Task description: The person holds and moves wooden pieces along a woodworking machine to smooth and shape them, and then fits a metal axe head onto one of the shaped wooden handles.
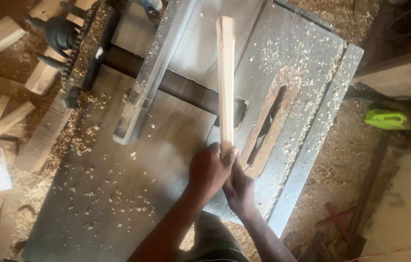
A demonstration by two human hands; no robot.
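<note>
Both hands are wrapped around the near end of a long wooden strip (225, 77): left hand (209, 171) clenched on it, right hand (238, 187) gripping just beside. The strip points away over the dusty saw table (118, 194), between the metal fence (153, 73) and the blade slot (268, 126).

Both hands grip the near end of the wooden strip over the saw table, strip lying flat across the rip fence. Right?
Not quite. In the head view both hands, left hand and right hand, do grip the near end of the wooden strip over the saw table, but the strip does not lie across the rip fence: it runs beside it, nearer the blade slot.
</note>
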